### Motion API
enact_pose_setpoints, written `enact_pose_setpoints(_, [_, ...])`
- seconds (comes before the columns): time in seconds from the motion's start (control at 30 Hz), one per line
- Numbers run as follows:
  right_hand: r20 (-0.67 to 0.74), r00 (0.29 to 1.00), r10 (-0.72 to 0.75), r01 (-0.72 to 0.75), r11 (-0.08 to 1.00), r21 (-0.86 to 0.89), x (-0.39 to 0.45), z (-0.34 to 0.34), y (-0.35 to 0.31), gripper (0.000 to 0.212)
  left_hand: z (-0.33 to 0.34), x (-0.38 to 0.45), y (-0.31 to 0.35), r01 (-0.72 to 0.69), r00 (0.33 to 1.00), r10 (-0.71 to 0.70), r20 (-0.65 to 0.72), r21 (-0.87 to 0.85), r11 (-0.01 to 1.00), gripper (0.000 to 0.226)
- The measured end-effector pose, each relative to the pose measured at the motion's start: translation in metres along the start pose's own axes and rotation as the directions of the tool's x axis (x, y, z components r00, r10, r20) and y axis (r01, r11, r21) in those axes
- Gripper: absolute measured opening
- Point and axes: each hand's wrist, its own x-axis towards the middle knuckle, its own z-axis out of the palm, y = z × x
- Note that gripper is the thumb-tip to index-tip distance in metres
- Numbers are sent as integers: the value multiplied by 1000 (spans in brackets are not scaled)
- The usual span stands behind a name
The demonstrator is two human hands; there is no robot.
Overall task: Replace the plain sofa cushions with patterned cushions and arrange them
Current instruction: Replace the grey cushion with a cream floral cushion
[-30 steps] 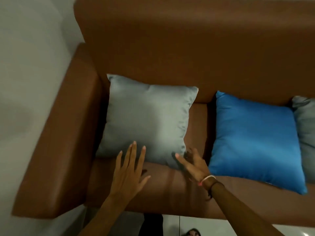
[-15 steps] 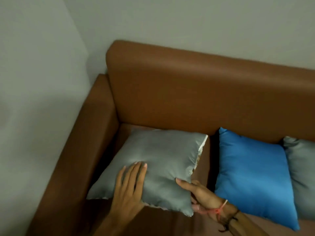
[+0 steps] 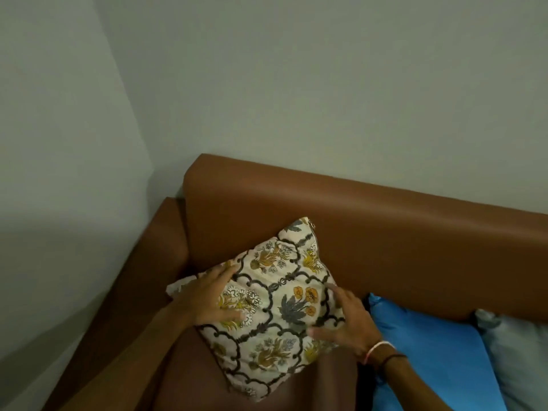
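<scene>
A cream cushion with a dark lattice and yellow and grey flowers (image 3: 275,351) stands tilted on one corner at the left end of the brown sofa (image 3: 370,232), leaning toward the backrest. My left hand (image 3: 212,296) presses on its upper left side with fingers spread. My right hand (image 3: 347,324) grips its right edge. A plain blue cushion (image 3: 430,351) leans on the backrest just right of it, and a plain grey cushion (image 3: 516,354) follows at the frame's right edge.
The sofa's left armrest (image 3: 154,262) runs beside a pale wall (image 3: 74,143). Another pale wall (image 3: 326,84) rises behind the backrest. Bare brown seat (image 3: 192,375) shows in front of the patterned cushion.
The cushion that showed a plain grey face has been lifted and turned in both hands, and its patterned face shows now. The view has tilted up toward the wall.
</scene>
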Motion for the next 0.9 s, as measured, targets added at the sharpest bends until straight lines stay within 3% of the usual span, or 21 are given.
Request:
enact_pose_setpoints(0.07, [48, 998, 43, -44, 999, 4, 12, 23, 32, 135, 30, 2, -20, -18, 997, 29, -75, 143, 990, 133])
enact_pose_setpoints(0.23, [-33, 999, -11, 15, 993, 113, 49, 45, 77, 153, 38, 20, -46, 54, 995, -40, -95, 147, 988, 154])
enact_pose_setpoints(0.37, [-94, 986, -140, 155, 973, 170, 61, 57, 78, 135, 35, 35, -45, 38, 997, -28, -65, 158, 987, 163])
enact_pose_setpoints(0.57, [-351, 899, -263, 272, 962, -24, 30, 47, 50, 126, 30, 6, -30, -69, 940, 114, -323, 147, 987, 156])
enact_pose_setpoints(0.77, [-390, 831, -397, 338, 917, -213, 53, 1, 4, 122, -6, 2, -21, -18, 885, 89, -457, 158, 987, 153])
enact_pose_setpoints(0.9, [-372, 858, -355, 272, 927, -258, 65, -3, -3, 126, -13, 12, -19, 41, 893, 47, -447, 185, 982, 152])
